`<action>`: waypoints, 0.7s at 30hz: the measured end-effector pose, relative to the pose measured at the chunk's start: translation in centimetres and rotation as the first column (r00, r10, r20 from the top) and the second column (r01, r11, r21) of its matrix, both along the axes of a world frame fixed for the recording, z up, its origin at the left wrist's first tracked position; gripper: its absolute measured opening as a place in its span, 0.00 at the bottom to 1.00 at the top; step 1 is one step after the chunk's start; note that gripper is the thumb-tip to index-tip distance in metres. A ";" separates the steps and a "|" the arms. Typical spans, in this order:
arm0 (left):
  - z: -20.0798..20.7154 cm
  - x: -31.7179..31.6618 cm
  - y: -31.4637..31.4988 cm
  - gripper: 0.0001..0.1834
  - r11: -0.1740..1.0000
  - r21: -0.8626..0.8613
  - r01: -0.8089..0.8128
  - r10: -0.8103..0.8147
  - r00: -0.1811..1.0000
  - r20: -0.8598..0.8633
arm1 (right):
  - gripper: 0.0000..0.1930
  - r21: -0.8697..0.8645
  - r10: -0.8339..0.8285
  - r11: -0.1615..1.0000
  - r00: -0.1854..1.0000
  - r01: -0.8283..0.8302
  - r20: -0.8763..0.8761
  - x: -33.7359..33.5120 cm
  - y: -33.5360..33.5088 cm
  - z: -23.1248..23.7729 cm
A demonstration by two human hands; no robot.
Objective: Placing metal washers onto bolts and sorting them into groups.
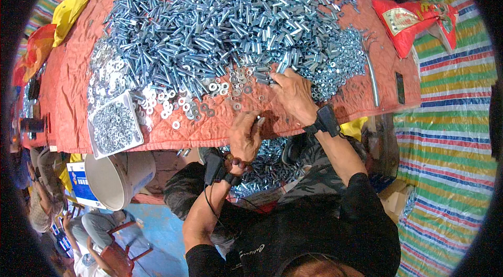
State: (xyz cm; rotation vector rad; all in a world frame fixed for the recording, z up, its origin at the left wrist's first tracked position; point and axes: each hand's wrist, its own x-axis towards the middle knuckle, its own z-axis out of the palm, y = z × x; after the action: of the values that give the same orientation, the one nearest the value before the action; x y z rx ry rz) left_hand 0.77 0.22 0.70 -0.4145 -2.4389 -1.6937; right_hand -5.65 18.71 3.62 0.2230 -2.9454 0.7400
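Observation:
My right hand (295, 96) reaches to the near edge of a large heap of bolts and metal sleeves (225, 20). Its thumb and fingers are closed at a shiny metal sleeve (283, 63). Near the table's front edge, my left hand (245, 135) is curled shut, with a small metal bit at its fingertips that I cannot make out. Between the hands and the heap lie loose flat washers (220, 87). To the right of the heap spreads a pile of small nuts (343, 62).
A white tray of small washers (112, 125) sits at the table's front left, above a white bucket (107, 183). On the right lie a metal rod (373, 80) and a red bag (401, 23). More metal parts (270, 167) lie below the table edge. Other people sit at lower left.

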 end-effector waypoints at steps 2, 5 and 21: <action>0.2 0.0 0.0 0.10 1.000 0.015 0.001 -0.002 1.000 0.022 | 0.11 0.047 0.010 0.999 0.994 -0.015 0.111 -0.4 -0.2 0.6; 0.3 -0.1 0.0 0.09 1.000 -0.011 0.021 -0.020 1.000 0.016 | 0.11 0.003 0.041 0.999 0.991 -0.042 0.124 -0.7 0.1 0.8; -0.1 0.1 -0.1 0.11 1.000 0.005 0.023 -0.023 1.000 -0.013 | 0.05 -0.431 0.065 0.901 0.972 0.040 0.225 -1.3 -2.0 -0.2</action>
State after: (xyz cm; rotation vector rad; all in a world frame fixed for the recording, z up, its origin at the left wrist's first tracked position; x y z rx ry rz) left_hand 0.88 0.15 0.56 -0.4531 -2.4292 -1.7000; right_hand -6.92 16.74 3.38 0.1223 -2.8821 1.4897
